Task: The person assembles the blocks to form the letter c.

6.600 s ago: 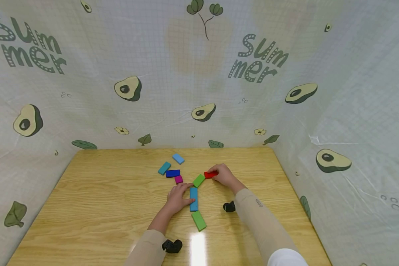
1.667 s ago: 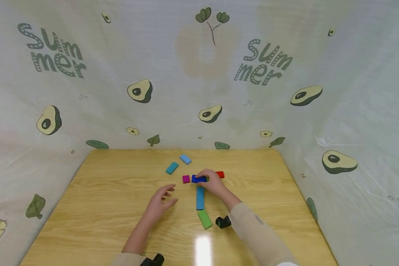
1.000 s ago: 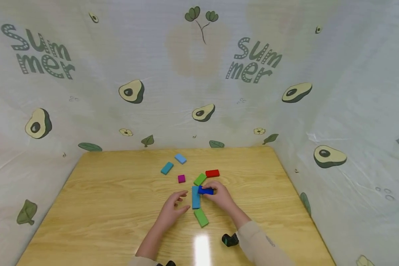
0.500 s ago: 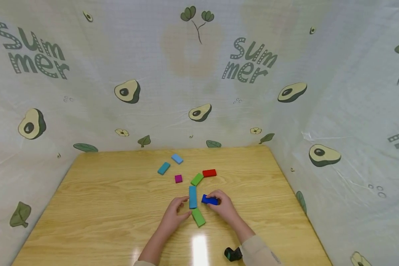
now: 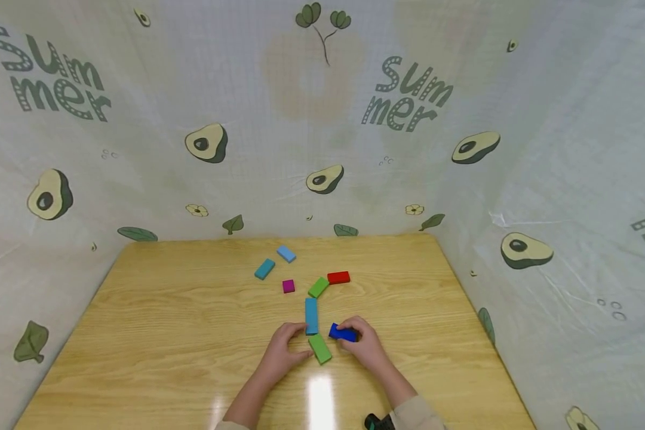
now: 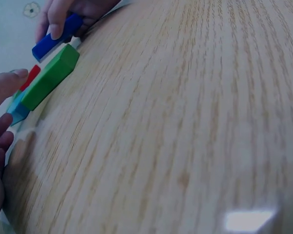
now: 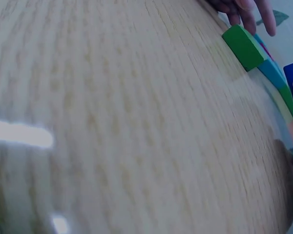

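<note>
My right hand (image 5: 369,347) pinches a dark blue block (image 5: 341,332) between thumb and fingers, just right of a row of blocks. That row bends from a red block (image 5: 338,278) through a small green block (image 5: 318,287) and a long blue block (image 5: 312,315) to a longer green block (image 5: 320,349) nearest me. My left hand (image 5: 280,353) lies at the row's left side, thumb and fingers spread loosely beside the junction of the blue and longer green blocks. In the left wrist view the dark blue block (image 6: 56,38) sits apart from the green block (image 6: 51,77).
A magenta cube (image 5: 288,286) lies left of the row. Farther back are a teal block (image 5: 265,269) and a light blue block (image 5: 286,254). The wooden table (image 5: 183,316) meets a printed cloth (image 5: 269,197) at its back and sides.
My right hand let go of the red block, took the dark blue block from beside the magenta cube and carried it rightward, then nearer me. My left hand left the long blue block, then came back lower.
</note>
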### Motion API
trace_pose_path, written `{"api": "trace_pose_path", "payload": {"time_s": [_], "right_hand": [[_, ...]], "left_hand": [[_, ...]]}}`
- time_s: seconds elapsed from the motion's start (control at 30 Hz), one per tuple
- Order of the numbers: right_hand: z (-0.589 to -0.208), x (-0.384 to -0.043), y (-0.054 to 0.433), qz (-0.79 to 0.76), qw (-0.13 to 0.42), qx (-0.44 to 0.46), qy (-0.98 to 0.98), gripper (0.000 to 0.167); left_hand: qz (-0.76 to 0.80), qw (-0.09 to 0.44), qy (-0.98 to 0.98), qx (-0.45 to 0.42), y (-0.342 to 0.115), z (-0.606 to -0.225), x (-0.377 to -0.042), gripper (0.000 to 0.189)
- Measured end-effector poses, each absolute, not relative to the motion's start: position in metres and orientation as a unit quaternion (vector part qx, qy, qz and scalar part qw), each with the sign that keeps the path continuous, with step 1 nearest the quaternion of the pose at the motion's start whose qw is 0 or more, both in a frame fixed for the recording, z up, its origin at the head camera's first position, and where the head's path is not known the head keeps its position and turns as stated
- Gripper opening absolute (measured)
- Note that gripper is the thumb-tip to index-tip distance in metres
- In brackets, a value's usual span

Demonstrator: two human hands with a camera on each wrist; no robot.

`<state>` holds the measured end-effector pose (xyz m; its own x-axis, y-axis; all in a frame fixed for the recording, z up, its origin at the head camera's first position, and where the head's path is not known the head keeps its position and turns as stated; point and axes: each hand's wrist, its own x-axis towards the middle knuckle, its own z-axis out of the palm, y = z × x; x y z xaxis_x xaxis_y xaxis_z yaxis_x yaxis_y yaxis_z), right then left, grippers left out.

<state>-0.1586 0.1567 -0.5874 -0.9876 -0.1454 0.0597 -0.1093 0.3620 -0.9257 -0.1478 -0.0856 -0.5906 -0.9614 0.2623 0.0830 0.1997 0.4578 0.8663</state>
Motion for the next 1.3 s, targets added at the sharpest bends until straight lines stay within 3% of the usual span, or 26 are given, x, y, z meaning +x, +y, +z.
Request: {"api": "trace_pose_path", "payload": {"time_s": [0.43, 0.9, 1.1, 1.3], "right_hand": [[-0.585, -0.14, 0.165, -0.57, 0.018, -0.041, 0.821, 0.024], [-0.548, -0.119, 0.157, -0.582, 0.022, -0.045, 0.812, 0.023], [-0.552, -0.119, 0.157, -0.586, 0.021, -0.04, 0.809, 0.023], [-0.584, -0.127, 0.163, -0.585, 0.005, -0.043, 0.81, 0.026]], "left_hand": [[0.478, 0.042, 0.866, 0.144, -0.081, -0.589, -0.148, 0.039], [0.437, -0.017, 0.89, 0.133, -0.071, -0.592, -0.145, 0.036], [0.428, -0.024, 0.894, 0.128, -0.069, -0.593, -0.145, 0.036], [0.418, -0.022, 0.901, 0.116, -0.066, -0.593, -0.144, 0.036]]}}
